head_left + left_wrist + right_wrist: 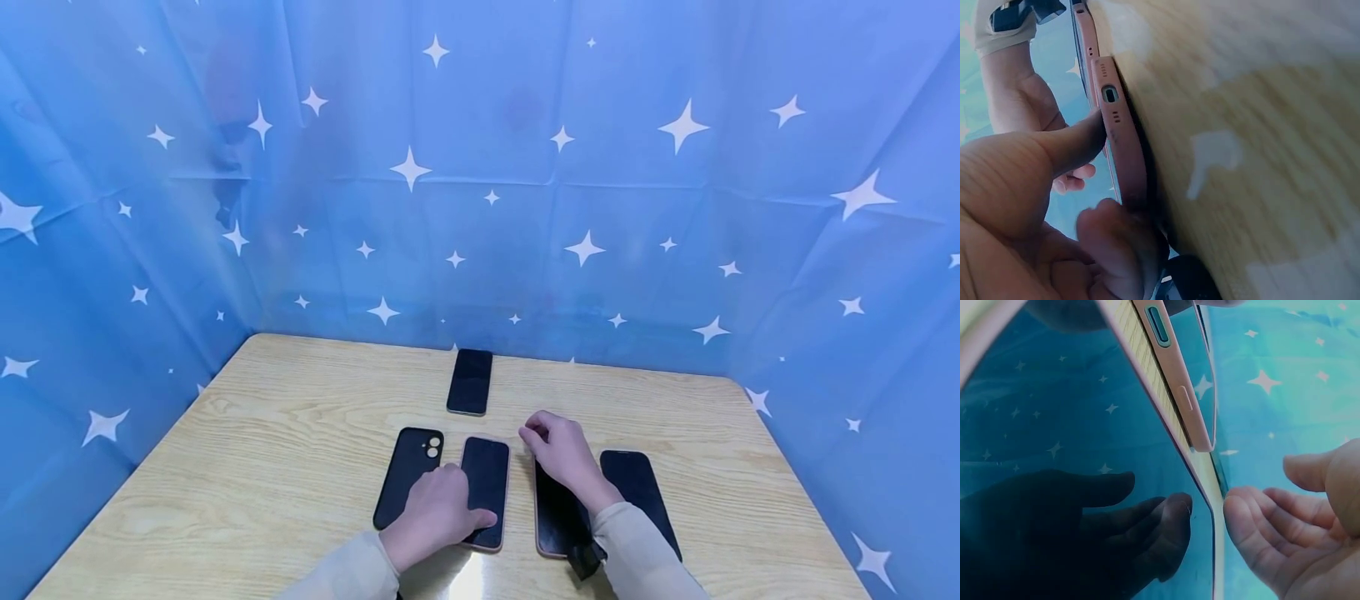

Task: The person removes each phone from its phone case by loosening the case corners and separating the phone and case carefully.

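My left hand (438, 508) lies over the lower left of a phone in a pink case (489, 479). In the left wrist view its thumb rests on the screen side, and curled fingers (1116, 244) hold the case's side edge. The charging port shows on the pink case (1125, 144) there. My right hand (562, 454) hovers at the top end of a second pink-edged phone (553, 512), partly covering it. In the right wrist view, thumb and fingers are apart with nothing between them, mirrored in the dark screen (1072, 444).
A black phone case (405, 479) with camera holes lies left of the pink-cased phone. One dark phone (470, 383) lies near the table's back edge, another (641, 487) at the right under the forearm. A blue star-patterned curtain (510, 217) surrounds the wooden table (262, 433).
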A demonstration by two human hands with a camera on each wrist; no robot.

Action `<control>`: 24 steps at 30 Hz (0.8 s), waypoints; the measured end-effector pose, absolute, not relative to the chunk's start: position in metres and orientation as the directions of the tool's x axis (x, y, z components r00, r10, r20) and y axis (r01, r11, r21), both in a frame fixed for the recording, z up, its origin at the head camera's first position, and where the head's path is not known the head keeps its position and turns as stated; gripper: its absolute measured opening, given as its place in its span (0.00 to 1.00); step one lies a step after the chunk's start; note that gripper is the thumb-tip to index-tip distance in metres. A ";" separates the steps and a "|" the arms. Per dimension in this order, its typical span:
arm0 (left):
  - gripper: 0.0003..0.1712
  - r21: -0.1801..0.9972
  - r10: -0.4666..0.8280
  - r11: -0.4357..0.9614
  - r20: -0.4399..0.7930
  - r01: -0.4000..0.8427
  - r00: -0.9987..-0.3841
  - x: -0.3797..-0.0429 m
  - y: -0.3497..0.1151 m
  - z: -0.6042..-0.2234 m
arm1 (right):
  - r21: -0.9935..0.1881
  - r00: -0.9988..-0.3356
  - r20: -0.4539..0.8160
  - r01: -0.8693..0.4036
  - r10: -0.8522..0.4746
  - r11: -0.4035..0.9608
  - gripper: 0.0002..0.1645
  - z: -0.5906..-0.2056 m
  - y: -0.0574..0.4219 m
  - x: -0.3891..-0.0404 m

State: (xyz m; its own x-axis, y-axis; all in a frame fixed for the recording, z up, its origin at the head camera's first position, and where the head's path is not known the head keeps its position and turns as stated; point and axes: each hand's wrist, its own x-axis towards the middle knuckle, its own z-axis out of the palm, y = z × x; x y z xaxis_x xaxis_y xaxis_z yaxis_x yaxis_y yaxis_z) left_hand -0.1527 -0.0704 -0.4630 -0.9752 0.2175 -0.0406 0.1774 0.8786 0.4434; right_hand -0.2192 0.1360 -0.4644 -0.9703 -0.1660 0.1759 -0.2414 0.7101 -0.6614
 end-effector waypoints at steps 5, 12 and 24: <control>0.36 0.467 0.185 0.874 -0.059 0.136 -0.981 -0.155 -0.069 -0.462 | -0.679 -0.971 0.176 -0.238 -0.161 0.695 0.04 -0.464 0.138 -0.219; 0.31 0.676 0.204 0.735 -0.134 0.061 -0.970 -0.165 -0.073 -0.466 | -0.680 -0.973 0.163 -0.233 -0.166 0.695 0.05 -0.460 0.141 -0.222; 0.17 0.835 0.292 0.535 -0.040 0.128 -0.956 -0.172 -0.089 -0.466 | -0.641 -0.953 0.221 -0.303 -0.209 0.705 0.06 -0.439 0.151 -0.222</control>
